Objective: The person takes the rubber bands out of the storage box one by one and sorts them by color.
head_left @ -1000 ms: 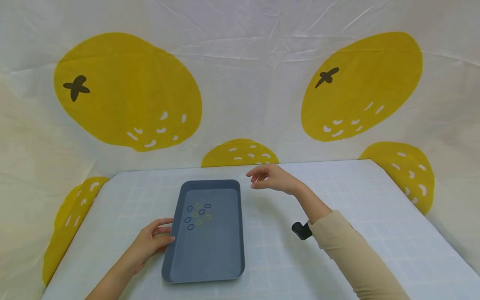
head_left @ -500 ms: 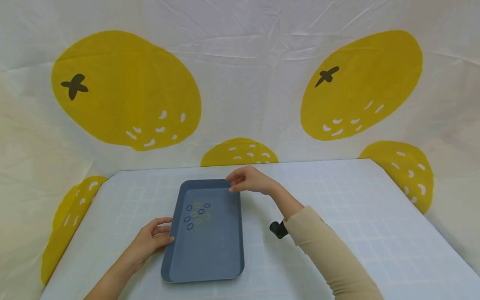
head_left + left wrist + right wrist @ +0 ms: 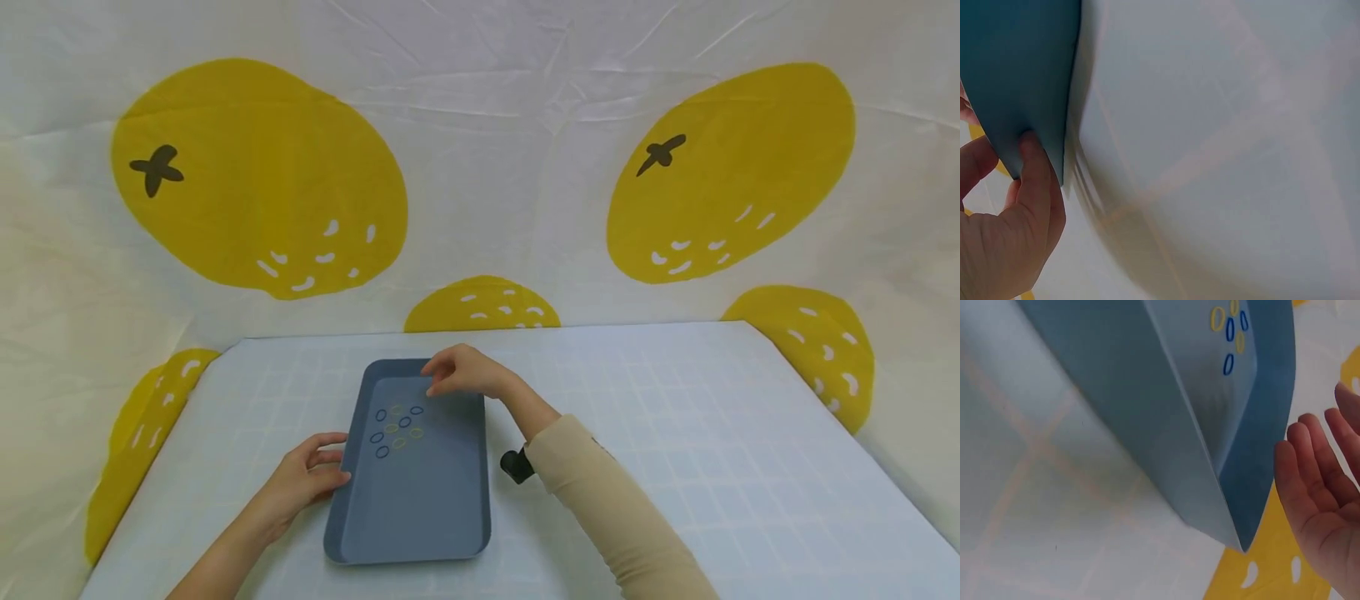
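Observation:
A blue-grey rectangular tray (image 3: 408,517) lies on the table. Several small thin rings (image 3: 391,428), some dark blue and some yellow, lie grouped in its upper left part. At the tray's left side my left hand (image 3: 300,479) holds the rim, thumb and fingers at the edge. The left wrist view shows those fingers (image 3: 1036,169) against the tray's wall (image 3: 1019,69). Over the far right corner hovers my right hand (image 3: 467,372), fingers loosely bent and pointing left. Nothing shows between its fingers (image 3: 1316,469) in the right wrist view, where they are beside the tray wall.
A pale checked cloth covers the table (image 3: 675,433). Behind it hangs a white backdrop (image 3: 502,167) printed with large yellow fruit. A black device (image 3: 516,465) sits at the right wrist, beside the tray's right edge.
My right hand has moved left, from right of the tray to over its far right corner. My left hand, the tray and the rings stay where they were.

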The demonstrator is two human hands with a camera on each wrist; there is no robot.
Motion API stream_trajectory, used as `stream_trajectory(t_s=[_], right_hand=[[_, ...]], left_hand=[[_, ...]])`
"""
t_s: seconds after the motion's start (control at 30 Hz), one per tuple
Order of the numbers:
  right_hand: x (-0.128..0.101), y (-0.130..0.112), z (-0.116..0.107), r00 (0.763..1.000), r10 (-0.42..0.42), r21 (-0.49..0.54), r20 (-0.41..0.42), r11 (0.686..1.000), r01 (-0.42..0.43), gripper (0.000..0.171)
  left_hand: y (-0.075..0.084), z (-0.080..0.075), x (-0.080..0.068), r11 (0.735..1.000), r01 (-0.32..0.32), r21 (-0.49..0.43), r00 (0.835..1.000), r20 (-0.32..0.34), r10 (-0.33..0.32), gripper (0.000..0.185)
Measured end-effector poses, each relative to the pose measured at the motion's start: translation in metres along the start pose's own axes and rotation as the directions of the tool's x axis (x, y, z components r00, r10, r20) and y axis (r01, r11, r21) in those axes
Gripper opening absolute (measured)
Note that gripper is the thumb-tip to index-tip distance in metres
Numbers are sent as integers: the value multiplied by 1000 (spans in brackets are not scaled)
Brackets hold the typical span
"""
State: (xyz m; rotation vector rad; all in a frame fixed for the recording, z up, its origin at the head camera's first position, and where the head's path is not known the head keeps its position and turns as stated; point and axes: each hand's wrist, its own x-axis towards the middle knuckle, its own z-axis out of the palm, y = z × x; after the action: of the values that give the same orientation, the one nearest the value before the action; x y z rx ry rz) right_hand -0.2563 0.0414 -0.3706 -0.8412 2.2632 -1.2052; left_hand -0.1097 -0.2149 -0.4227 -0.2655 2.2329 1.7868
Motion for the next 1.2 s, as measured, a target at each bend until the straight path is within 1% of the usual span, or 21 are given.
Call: stream_trajectory(t_s=[0.13, 0.3, 0.53, 0.67, 0.77, 0.87, 0.9, 1.07, 1.2], right_hand=[[5, 1, 6, 1000, 12, -7, -7, 1000, -12, 36], [12, 2, 12, 1000, 20, 8, -24, 1000, -20, 33], [21, 3, 22, 996, 79, 12, -51, 997, -78, 31], [24, 3, 28, 993, 94, -12, -67, 995, -95, 29], [26, 5, 33, 991, 105, -57, -82, 992, -110, 27], [28, 9, 39, 985, 137, -81, -108, 986, -146, 26], [29, 11, 41, 981, 151, -83, -120, 983, -161, 26], [31, 17, 47, 960, 216, -77, -177, 970, -232, 25], [32, 19, 52, 951, 228, -135, -209, 956, -259, 22]], left_hand=[[0, 0, 1, 1000, 2, 10, 1000, -3, -2, 65], [1, 1, 0, 1000, 11, 17, 1000, -14, -10, 64], [3, 2, -1, 999, 23, 31, 999, -26, -22, 63], [3, 3, 0, 999, 18, 35, 1000, -23, -17, 63], [3, 3, 0, 999, 22, 31, 999, -25, -22, 63], [3, 4, 0, 999, 30, 22, 999, -35, -29, 62], [3, 3, 0, 999, 21, 25, 999, -26, -20, 62], [4, 3, -1, 1000, 14, 18, 1000, -24, -13, 62], [3, 4, -2, 1000, 19, 15, 999, -28, -19, 62]])
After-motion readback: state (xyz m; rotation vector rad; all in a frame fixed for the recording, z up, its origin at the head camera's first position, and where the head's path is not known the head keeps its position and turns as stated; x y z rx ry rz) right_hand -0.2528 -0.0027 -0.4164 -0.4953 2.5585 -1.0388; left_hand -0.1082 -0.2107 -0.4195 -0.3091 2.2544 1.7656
